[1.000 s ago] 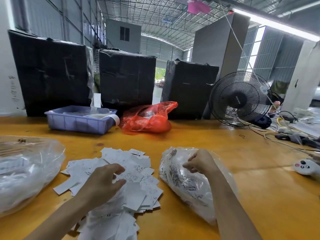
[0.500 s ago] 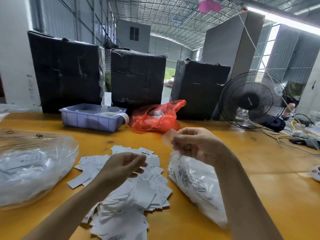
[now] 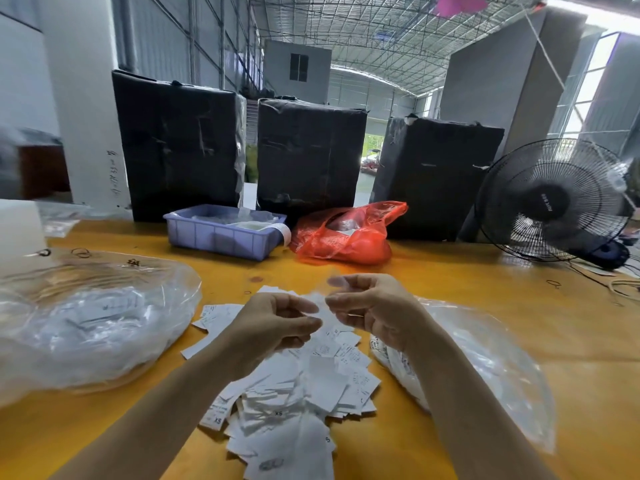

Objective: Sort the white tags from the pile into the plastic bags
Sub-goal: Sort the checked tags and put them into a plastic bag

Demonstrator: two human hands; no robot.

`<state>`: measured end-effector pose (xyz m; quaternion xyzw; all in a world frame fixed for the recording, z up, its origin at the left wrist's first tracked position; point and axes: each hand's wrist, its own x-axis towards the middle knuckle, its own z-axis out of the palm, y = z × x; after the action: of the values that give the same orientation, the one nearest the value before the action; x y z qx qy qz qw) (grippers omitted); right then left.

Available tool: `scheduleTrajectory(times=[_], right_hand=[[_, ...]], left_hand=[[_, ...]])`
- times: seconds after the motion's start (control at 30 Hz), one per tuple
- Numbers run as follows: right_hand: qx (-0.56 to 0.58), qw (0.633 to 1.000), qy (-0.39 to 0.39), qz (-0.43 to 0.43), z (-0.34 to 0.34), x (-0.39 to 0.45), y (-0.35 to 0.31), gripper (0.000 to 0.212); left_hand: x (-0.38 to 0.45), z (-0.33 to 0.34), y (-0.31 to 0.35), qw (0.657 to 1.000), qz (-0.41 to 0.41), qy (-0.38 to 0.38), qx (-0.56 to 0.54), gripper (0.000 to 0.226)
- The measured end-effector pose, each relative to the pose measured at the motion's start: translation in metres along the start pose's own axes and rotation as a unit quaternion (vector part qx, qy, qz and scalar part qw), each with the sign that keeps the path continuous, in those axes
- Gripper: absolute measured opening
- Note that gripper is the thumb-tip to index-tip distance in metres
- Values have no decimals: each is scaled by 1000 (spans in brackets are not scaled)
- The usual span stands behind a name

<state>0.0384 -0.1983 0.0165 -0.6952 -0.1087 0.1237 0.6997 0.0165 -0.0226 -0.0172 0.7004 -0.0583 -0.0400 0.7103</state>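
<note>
Both forearms are reaching forward; the left hand [image 3: 277, 323] and right hand [image 3: 374, 310] are hovering fingertip-to-fingertip above the pile of white paper tags [image 3: 294, 386], together pinching one blurred white tag [image 3: 320, 308].

Motion blur is smearing the tag [image 3: 320, 308] between both hands; the left bag [image 3: 86, 323] is running off the left edge; the pile's [image 3: 298, 403] print is blurring.
</note>
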Motion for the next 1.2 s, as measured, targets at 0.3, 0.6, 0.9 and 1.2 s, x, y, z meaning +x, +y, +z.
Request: scheduleTrajectory(times=[0.3,0.6,0.9,1.2], right_hand=[[-64,998,-10,-5,-10,-2,-2,5],[-149,987,-66,-13,5,1,7,15],[-319,948,12,2,3,13,28,25],[-582,798,-122,97,-3,20,49,60]], left_hand=[[3,-11,2,999,-30,33,27,10],[-2,-10,8,984,86,-79,135,67],[8,-21,-8,982,37,67,173,18],[15,-30,-16,989,10,96,108,19]])
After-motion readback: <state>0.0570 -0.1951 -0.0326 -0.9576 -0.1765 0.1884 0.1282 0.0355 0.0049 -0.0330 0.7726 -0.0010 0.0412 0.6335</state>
